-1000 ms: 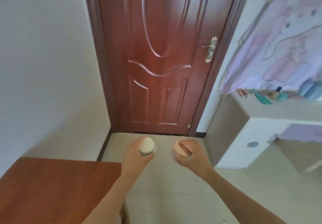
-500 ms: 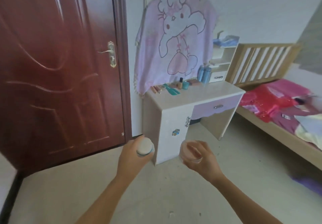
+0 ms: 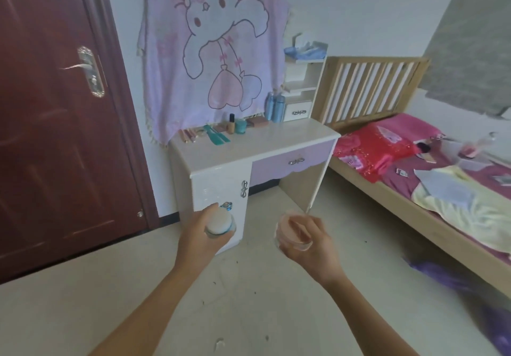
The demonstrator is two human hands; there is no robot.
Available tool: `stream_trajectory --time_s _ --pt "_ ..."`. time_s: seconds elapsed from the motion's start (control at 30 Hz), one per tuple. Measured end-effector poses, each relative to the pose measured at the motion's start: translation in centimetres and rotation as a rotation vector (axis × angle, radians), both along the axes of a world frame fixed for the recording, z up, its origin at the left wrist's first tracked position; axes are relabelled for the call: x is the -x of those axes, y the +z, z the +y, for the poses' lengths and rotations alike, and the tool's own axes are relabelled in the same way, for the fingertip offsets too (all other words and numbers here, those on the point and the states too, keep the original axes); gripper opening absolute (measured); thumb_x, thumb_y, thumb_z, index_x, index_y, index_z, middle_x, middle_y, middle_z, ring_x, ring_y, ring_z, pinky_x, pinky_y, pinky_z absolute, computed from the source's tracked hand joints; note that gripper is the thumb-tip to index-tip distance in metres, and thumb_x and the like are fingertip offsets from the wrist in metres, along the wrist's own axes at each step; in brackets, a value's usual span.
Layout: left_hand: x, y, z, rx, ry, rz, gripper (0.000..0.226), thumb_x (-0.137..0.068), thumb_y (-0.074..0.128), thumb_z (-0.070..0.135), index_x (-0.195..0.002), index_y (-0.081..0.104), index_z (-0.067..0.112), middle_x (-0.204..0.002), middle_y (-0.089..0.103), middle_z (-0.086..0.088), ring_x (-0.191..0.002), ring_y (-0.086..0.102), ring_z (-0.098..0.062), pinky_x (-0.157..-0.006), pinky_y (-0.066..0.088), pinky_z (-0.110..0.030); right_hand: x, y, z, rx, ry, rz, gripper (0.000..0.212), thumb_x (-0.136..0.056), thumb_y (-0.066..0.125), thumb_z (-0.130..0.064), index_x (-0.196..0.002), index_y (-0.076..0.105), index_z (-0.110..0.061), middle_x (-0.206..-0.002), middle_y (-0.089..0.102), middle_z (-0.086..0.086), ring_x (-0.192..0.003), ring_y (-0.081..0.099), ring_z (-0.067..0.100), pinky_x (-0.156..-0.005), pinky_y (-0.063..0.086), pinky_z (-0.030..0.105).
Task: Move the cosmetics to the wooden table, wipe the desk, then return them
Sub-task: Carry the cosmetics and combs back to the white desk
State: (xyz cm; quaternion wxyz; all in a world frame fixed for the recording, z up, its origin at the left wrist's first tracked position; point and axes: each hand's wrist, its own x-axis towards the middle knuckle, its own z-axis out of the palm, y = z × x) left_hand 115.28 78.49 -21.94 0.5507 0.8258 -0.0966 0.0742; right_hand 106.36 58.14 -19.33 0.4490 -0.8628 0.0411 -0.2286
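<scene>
My left hand (image 3: 200, 241) grips a small round jar with a white lid and pale blue body (image 3: 219, 223). My right hand (image 3: 312, 246) holds a round peach-pink jar (image 3: 290, 232), fingers curled over its top. Both are held out at waist height, in front of the white and lilac desk (image 3: 276, 141). Along the desk's back edge lie several cosmetics: a foundation bottle (image 3: 231, 123), a teal jar (image 3: 241, 127), teal combs (image 3: 217, 135), pink tubes (image 3: 188, 135), a flat palette (image 3: 257, 121) and blue bottles (image 3: 274, 107). The wooden table is out of view.
A dark red door (image 3: 55, 112) stands shut at the left. A lilac cartoon blanket (image 3: 215, 43) hangs over the desk's back. A wooden bed (image 3: 414, 178) with pink and red bedding fills the right side. Pale tiled floor (image 3: 249, 300) lies between me and the desk.
The view has swung right from the door and wooden table toward the desk and bed, and the desk is now closer. Both hands keep hold of their jars.
</scene>
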Motion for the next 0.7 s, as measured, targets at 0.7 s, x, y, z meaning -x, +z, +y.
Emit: stream_trajectory --time_s 0.7 --pt "-21.8 -1.6 -26.5 0.007 -0.030 0.109 0.068 -0.068 0.079 0.010 -0.129 0.048 0.015 -0.126 0.055 -0.003 -0.111 0.050 -0.024 -0.093 0.044 -0.037 -21.5 -2.1 -25.7 0.044 -0.018 0.184 0.045 -0.064 0.080 -0.011 -0.104 0.061 -0.023 -0.103 0.047 -0.012 -0.088 0.059 0.008 -0.084 0.048 0.022"
